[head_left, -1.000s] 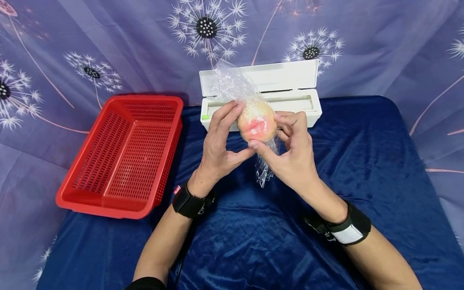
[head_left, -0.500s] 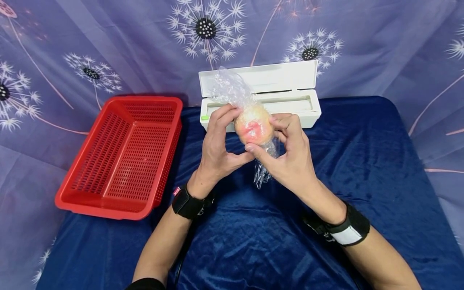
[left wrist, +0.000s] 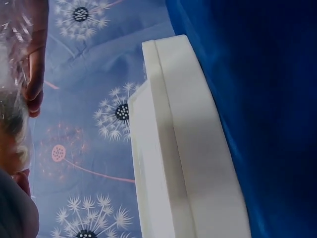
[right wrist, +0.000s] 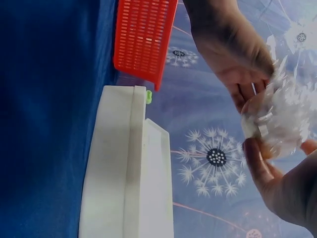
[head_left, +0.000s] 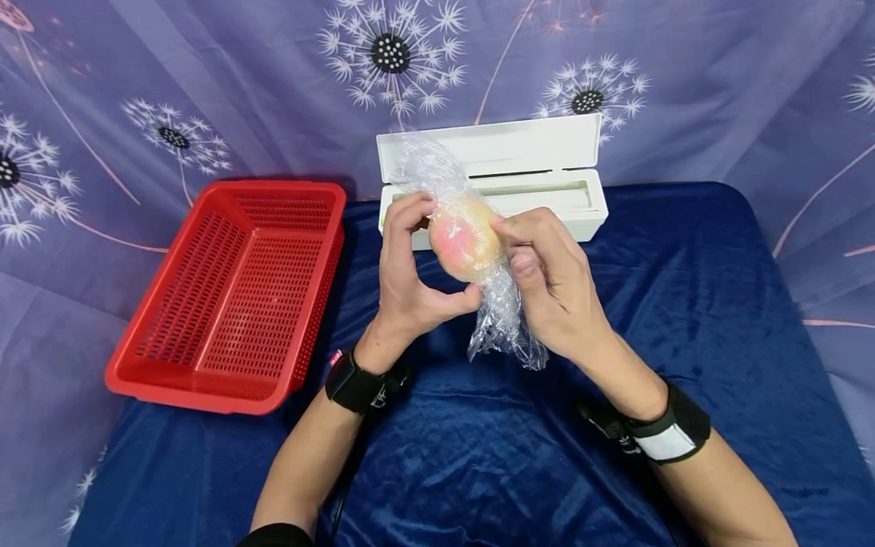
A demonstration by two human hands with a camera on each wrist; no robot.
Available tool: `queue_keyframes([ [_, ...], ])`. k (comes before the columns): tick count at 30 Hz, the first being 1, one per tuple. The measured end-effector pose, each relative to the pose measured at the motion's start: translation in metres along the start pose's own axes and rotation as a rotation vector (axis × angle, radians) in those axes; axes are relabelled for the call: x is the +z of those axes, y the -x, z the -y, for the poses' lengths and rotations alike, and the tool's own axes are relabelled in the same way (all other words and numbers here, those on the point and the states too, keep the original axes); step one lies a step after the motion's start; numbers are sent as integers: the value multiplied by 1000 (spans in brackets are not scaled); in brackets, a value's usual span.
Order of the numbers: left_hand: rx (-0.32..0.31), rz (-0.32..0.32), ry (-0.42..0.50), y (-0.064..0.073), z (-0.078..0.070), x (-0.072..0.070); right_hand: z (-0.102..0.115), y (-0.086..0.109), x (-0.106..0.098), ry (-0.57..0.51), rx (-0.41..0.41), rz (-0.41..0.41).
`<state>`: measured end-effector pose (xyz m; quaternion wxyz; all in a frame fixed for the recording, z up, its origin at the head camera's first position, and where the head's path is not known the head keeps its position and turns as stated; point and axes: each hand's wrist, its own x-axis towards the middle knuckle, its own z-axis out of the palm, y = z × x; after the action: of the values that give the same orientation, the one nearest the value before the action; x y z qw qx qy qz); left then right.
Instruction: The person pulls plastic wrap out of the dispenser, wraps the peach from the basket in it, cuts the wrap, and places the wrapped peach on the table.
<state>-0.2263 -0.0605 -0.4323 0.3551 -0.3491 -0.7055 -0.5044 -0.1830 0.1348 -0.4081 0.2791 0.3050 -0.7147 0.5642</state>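
A round yellow-and-pink fruit, likely a peach (head_left: 465,239), is wrapped in clear plastic film and held up between both hands. My left hand (head_left: 406,277) curls round its left side, fingers above and thumb below. My right hand (head_left: 557,285) grips the wrapped fruit at its right side, index finger against it and thumb bent. Loose plastic film (head_left: 502,319) hangs below the fruit, and more film stands out at its upper left. The right wrist view shows the crinkled film (right wrist: 287,116) over the fruit; in the left wrist view the fruit is partly cut off.
Behind the hands stands a long white cling-film box (head_left: 591,220) with its lid (head_left: 540,144) raised. On the left sits a red plastic basket (head_left: 256,296) with slotted walls. Blue velvet cloth (head_left: 437,463) covers the table, and a dandelion-patterned curtain (head_left: 273,76) hangs behind.
The fruit has turned and shifted slightly left. My right thumb has come off its lower front and bent back. More film now hangs spread out below.
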Motion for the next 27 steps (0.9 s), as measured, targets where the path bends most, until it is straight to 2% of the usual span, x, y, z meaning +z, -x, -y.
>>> queue_keyframes([
  [7,-100,-70,231,0,-6,5,0,-4,-2,-83,-55,5],
  [11,-164,-113,398,0,-11,8,-4,-4,-1,-166,-134,-22],
  [14,-234,-146,521,1,-17,11,-8,-4,1,-126,-231,-43],
  [18,-337,-175,628,3,-24,14,-12,-1,5,-15,-325,-44],
  [20,-365,-173,659,4,-27,16,-12,1,7,12,-340,-51],
  [22,-365,-158,659,5,-30,18,-11,1,9,30,-351,-87],
  [27,-334,-152,577,8,-36,23,-5,1,14,113,-431,-264],
])
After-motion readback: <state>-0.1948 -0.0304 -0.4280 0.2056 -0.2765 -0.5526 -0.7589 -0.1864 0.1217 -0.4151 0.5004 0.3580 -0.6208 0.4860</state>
